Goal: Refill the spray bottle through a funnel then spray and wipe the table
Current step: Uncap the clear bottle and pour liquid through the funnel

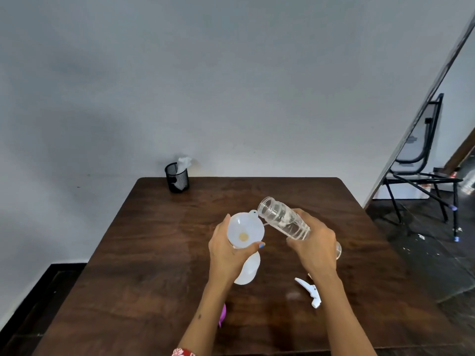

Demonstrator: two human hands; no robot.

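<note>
Near the middle of the dark brown wooden worktop [159,253] stands the translucent white plastic spray bottle [248,271], upright, with a round white plastic funnel [245,229] seated in its neck. The left hand [227,250] wraps round the bottle's neck just under the funnel, thumb and fingers curled against the rim to steady both. Just beside the funnel, the right hand [314,242] grips a clear plastic water bottle [284,218] with its cap off, tilted so the open mouth points up and away, close to the funnel's edge. A little water shows inside it, and no stream is visible.

Judging by this, the refill is in hand: the spray head is off, the funnel is placed, and pouring is either just about to start or paused; how full the spray bottle is cannot be told. Refitting the head, spraying and wiping all seem left to do.

Nearer the person lies the white plastic trigger spray head [309,291], on its side, apart from the bottle. A purple object [223,314] peeks out from behind the left forearm. At the far left corner sits a black mesh cup [177,181] holding a white tissue [184,162], likely for wiping.
</note>
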